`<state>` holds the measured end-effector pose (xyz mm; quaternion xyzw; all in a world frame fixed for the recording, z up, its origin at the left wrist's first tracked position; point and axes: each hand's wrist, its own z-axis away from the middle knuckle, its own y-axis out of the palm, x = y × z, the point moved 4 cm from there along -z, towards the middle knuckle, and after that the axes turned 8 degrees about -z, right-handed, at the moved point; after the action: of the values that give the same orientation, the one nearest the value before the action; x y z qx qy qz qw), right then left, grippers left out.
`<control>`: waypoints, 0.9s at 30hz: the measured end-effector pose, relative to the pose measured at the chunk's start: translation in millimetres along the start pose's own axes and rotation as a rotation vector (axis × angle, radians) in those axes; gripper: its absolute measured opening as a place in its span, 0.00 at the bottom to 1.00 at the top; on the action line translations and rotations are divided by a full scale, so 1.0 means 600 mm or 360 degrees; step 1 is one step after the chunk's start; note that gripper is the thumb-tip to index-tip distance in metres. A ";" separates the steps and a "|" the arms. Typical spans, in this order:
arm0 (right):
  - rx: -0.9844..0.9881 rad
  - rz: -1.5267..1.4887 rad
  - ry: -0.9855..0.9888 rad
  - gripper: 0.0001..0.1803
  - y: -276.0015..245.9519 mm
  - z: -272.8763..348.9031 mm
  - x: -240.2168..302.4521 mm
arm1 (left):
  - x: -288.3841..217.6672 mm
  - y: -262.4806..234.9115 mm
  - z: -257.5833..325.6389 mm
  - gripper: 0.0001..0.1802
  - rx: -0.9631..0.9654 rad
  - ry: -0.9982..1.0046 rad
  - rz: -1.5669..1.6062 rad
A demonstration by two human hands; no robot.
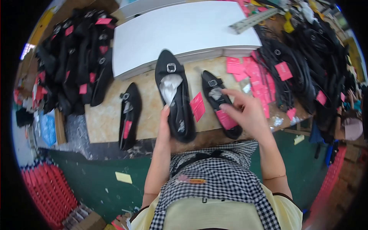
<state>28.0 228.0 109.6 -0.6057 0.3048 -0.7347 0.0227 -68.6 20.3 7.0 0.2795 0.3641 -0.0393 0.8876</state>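
A black pointed flat shoe (184, 122) with a square glittering buckle is raised in my left hand (164, 128). The thumb presses its side, while the other fingers are hidden behind it. Crumpled white paper (169, 87) fills its toe, and a pink tag (197, 107) hangs by its right side. My right hand (247, 113) hovers at a second black shoe (210, 80) on the table, thumb and forefinger apart. That shoe has pale stuffing (215, 94) and a pink card (227, 119) in it. Whether the fingertips touch it, I cannot tell. At the left lies another black shoe (132, 103).
A stack of large white sheets (184, 28) covers the table's back, with a metal ruler (255, 21) on its right corner. Piles of tagged black shoes stand at left (76, 65) and right (303, 73). Loose pink cards (260, 78) lie beside the right pile.
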 end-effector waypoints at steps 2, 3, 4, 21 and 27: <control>0.0150 -0.0178 -0.0018 0.19 0.050 0.005 0.039 | -0.020 -0.002 -0.012 0.44 0.0096 0.0366 -0.0377; 0.0256 -0.0313 -0.0002 0.21 0.068 0.007 0.050 | -0.016 -0.008 -0.013 0.45 0.0120 0.0415 -0.0387; 0.0274 -0.0332 -0.0008 0.21 0.077 0.005 0.058 | -0.011 -0.014 -0.015 0.44 0.0132 0.0414 -0.0403; -0.0282 0.0179 -0.0709 0.14 0.174 -0.024 0.069 | 0.031 0.017 0.018 0.51 -0.0184 0.0582 -0.0560; 0.0242 -0.0323 -0.0261 0.15 0.082 -0.005 -0.033 | 0.004 -0.075 0.030 0.33 -0.0396 0.0247 -0.0859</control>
<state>13.9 196.9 68.7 -0.6878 0.1825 -0.7023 0.0188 -67.8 -26.7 -5.4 0.0640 0.4940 -0.2072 0.8420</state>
